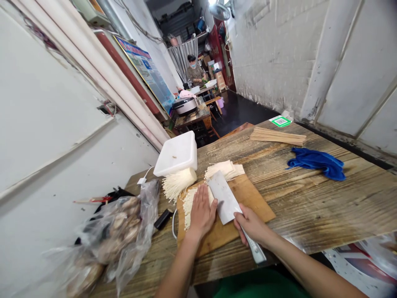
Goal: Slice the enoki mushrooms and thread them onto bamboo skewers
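My left hand [203,211] lies flat, fingers stretched out, on a bunch of enoki mushrooms [187,207] on the wooden cutting board [254,198]. In my right hand [249,223] is the handle of a cleaver [223,198], its broad blade tilted beside the left hand's mushrooms. Whether the edge touches them I cannot tell. Flat pale slices [226,169], with thin stems showing at one end, lie at the board's far edge. Another enoki bunch [181,182] rests at the far left, against a white plastic box [176,153].
Clear bags of brownish mushrooms [120,231] crowd the table's left side, near a black cylinder [163,219]. Wooden skewers [277,136], a blue cloth [318,162] and a green QR card [281,121] lie to the right. Far back, a person [196,73] works at another table.
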The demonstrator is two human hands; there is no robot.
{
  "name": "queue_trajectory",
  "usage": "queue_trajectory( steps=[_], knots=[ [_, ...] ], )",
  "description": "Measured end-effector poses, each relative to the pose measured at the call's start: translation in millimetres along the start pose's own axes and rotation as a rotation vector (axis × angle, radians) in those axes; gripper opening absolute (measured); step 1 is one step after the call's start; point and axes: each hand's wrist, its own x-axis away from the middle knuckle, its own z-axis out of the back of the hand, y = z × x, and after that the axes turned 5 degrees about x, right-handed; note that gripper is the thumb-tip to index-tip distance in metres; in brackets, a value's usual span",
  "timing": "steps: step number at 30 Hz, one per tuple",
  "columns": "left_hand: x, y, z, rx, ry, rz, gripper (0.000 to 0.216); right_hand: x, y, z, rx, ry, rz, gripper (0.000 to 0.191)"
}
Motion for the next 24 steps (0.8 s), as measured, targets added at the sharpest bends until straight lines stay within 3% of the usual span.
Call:
queue_trajectory(
  steps=[8,16,24],
  knots=[
    [-2,-3,-1,0.018,-0.012,-0.025,0.068,24,11,-3,0.005,-0.014,-0.079,0.025],
    [-3,-1,3,0.063,-0.025,0.058,0.072,-20,-15,-17,-0.089,0.009,-0.077,0.017],
    [-3,-1,4,0.059,-0.027,0.024,0.072,1,-1,-24,-0.063,0.028,-0.092,0.026]
  ],
)
